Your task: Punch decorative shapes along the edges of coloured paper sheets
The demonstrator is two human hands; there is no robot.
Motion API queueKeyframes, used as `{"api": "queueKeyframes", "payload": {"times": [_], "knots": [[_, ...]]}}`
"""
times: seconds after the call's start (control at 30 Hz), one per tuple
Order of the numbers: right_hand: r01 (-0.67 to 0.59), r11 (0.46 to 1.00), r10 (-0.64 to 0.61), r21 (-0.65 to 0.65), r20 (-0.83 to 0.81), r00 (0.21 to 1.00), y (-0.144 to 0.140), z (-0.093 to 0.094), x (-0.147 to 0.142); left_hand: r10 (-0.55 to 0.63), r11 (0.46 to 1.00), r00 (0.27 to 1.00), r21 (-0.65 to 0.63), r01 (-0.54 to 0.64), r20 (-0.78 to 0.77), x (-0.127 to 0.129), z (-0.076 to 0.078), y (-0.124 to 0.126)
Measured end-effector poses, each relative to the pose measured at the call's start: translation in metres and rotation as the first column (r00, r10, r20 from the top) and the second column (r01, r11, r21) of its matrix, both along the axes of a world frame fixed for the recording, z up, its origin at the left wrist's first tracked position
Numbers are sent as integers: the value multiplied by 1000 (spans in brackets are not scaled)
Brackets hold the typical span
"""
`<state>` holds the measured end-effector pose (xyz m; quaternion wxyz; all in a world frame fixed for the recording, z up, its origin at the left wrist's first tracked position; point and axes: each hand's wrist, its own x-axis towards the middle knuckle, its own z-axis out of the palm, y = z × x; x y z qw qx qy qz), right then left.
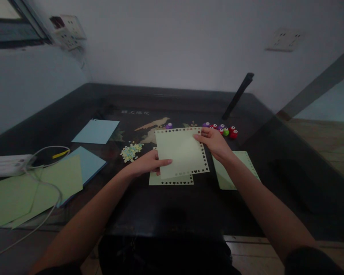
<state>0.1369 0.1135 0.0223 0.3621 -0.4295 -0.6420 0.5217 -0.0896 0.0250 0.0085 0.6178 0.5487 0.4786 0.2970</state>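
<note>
Both hands hold one pale green paper sheet (181, 152) whose edges carry punched heart and spade holes. My left hand (147, 163) pinches its lower left edge. My right hand (215, 143) grips its upper right corner. The sheet hovers just over a second punched green sheet (172, 180) lying on the dark table (166, 210). A third green sheet (243, 160) lies under my right wrist.
Small round paper punches (226, 131), red, green and purple, sit behind my right hand; one purple punch (168, 125) is apart. A pile of paper bits (130, 151) lies left. Blue sheets (96, 131), green sheets (31, 191), a white power strip (7, 164) with cable occupy the left.
</note>
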Motion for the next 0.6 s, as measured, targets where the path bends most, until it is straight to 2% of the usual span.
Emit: {"api": "queueKeyframes", "payload": {"times": [0.13,0.23,0.4,0.5,0.6], "knots": [[75,996,-74,44,-24,997,0,-4,-1,-3,1000,1000,25,3,2,-1,-2,1],[166,986,-164,13,-103,981,5,-11,-1,27,998,1000,51,-27,1,-3,-4,3],[171,985,-174,-32,-137,975,23,-22,-1,74,995,997,71,-74,4,-6,-9,6],[161,987,-160,15,-36,986,41,-21,-6,189,977,981,91,-192,44,-9,-9,9],[165,974,-186,153,132,974,61,-17,-18,362,919,925,121,-375,117,-13,-8,13]]}}
